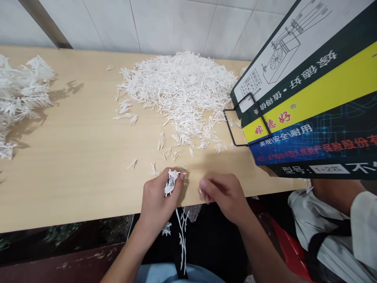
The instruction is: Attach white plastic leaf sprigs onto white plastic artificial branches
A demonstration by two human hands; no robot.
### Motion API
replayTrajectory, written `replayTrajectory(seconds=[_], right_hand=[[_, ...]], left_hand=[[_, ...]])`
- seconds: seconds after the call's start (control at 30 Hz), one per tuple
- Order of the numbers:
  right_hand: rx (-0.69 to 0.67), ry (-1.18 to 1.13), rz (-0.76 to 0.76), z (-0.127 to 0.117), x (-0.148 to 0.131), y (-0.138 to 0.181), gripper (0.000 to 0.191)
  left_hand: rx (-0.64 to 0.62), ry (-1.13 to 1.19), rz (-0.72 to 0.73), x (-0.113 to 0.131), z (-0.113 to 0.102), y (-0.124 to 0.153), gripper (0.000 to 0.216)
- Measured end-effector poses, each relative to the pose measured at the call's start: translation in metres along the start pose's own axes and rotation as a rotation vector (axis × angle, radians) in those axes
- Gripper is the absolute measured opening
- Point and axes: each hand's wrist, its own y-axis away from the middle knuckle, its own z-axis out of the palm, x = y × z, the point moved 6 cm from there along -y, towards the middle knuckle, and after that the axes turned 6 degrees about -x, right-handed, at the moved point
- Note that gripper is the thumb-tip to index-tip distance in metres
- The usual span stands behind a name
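Note:
My left hand (156,198) is closed around a bunch of small white branched plastic pieces (171,182) at the table's near edge, with their tips showing between thumb and fingers. Just to its right, apart from it, my right hand (225,192) has its fingers curled and pinched; whatever may be in them is hidden. Beyond both hands a large heap of white forked plastic pieces (188,90) lies on the wooden table (82,165). A few loose sprigs (154,169) lie close to my left hand. Long white plastic stems (182,239) rest on my lap.
Another white plastic pile (20,94) stands at the far left. A big printed cardboard box (312,102) juts in from the right, with a black wire frame (229,127) against its corner. Another person's arm (335,192) shows below the box. A tiled wall (176,23) closes the back.

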Motion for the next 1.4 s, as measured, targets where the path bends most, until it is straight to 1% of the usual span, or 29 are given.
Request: replayTrajectory(seconds=[0.03, 0.07, 0.1, 0.17, 0.2, 0.3, 0.37, 0.4, 0.47, 0.53, 0.57, 0.63, 0.7, 0.73, 0.83, 0.9, 0.97, 1.03, 1.07, 1.1, 1.13, 1.17, 1.27, 1.3, 1.33, 1.4], right_hand=[[-0.022, 0.089, 0.005, -0.001, -0.001, 0.010, 0.039], [-0.010, 0.177, 0.001, -0.004, -0.003, 0.018, 0.032], [0.010, 0.247, -0.017, -0.006, -0.005, 0.025, 0.022], [0.058, 0.334, -0.067, -0.007, -0.008, 0.032, 0.003], [0.079, 0.357, -0.094, -0.006, -0.008, 0.032, 0.002], [0.136, 0.417, -0.180, -0.001, -0.009, 0.021, 0.012], [0.131, 0.454, -0.291, 0.005, -0.012, 0.010, 0.019], [0.119, 0.465, -0.354, 0.007, -0.015, 0.006, 0.020], [0.123, 0.481, -0.449, 0.008, -0.020, -0.001, 0.014], [0.156, 0.491, -0.475, 0.005, -0.025, -0.006, 0.012], [0.148, 0.491, -0.470, 0.004, -0.027, -0.008, 0.011], [0.073, 0.491, -0.461, 0.006, -0.031, -0.012, 0.012], [-0.008, 0.491, -0.481, 0.012, -0.033, -0.014, 0.021], [-0.021, 0.491, -0.502, 0.015, -0.034, -0.014, 0.023], [0.011, 0.471, -0.564, 0.016, -0.036, -0.017, 0.020], [0.045, 0.446, -0.559, 0.012, -0.035, -0.022, 0.015], [0.151, 0.431, -0.486, 0.000, -0.032, -0.031, 0.012], [0.309, 0.457, -0.377, -0.016, -0.031, -0.038, 0.017], [0.368, 0.483, -0.337, -0.022, -0.032, -0.040, 0.023], [0.393, 0.506, -0.323, -0.024, -0.034, -0.041, 0.029], [0.375, 0.515, -0.333, -0.022, -0.037, -0.040, 0.034], [0.319, 0.506, -0.359, -0.017, -0.041, -0.039, 0.035], [0.083, 0.400, -0.402, 0.005, -0.048, -0.032, 0.023], [0.038, 0.362, -0.392, 0.011, -0.048, -0.030, 0.018], [0.027, 0.327, -0.375, 0.014, -0.047, -0.028, 0.013], [0.091, 0.250, -0.338, 0.014, -0.042, -0.025, 0.005]], left_hand=[[-0.004, 0.004, -0.003, 0.000, 0.000, 0.000, 0.015], [-0.008, 0.005, -0.004, 0.000, 0.001, 0.000, 0.015], [-0.012, 0.004, -0.002, 0.000, 0.001, 0.000, 0.015], [-0.015, -0.002, 0.004, 0.001, 0.002, 0.000, 0.015], [-0.016, -0.006, 0.009, 0.002, 0.002, 0.000, 0.015], [-0.043, -0.015, 0.026, 0.003, 0.003, 0.000, 0.018], [-0.082, -0.007, 0.035, 0.004, 0.005, 0.000, 0.019], [-0.103, 0.005, 0.038, 0.005, 0.006, -0.001, 0.020], [-0.134, 0.035, 0.035, 0.004, 0.006, -0.001, 0.020], [-0.142, 0.062, 0.025, 0.003, 0.006, -0.001, 0.022], [-0.142, 0.075, 0.017, 0.002, 0.005, -0.001, 0.023], [-0.138, 0.098, -0.001, -0.001, 0.005, -0.001, 0.025], [-0.121, 0.113, -0.023, -0.004, 0.004, 0.000, 0.026], [-0.109, 0.114, -0.035, -0.005, 0.004, 0.001, 0.026], [-0.039, 0.124, -0.069, -0.007, 0.001, 0.003, 0.026], [0.026, 0.152, -0.100, -0.009, -0.002, 0.004, 0.026], [0.068, 0.177, -0.131, -0.010, -0.003, 0.005, 0.026], [0.074, 0.162, -0.142, -0.010, -0.002, 0.005, 0.026], [0.069, 0.138, -0.139, -0.009, -0.001, 0.004, 0.027], [0.063, 0.109, -0.132, -0.009, -0.001, 0.004, 0.028], [0.057, 0.080, -0.123, -0.008, -0.001, 0.003, 0.030], [0.050, 0.057, -0.112, -0.008, -0.001, 0.002, 0.033], [0.015, 0.031, -0.062, -0.005, 0.000, 0.001, 0.041], [-0.003, 0.033, -0.046, -0.003, 0.001, 0.000, 0.044], [-0.022, 0.038, -0.036, -0.002, 0.002, 0.000, 0.047], [-0.044, 0.053, -0.043, -0.002, 0.004, 0.000, 0.048]])
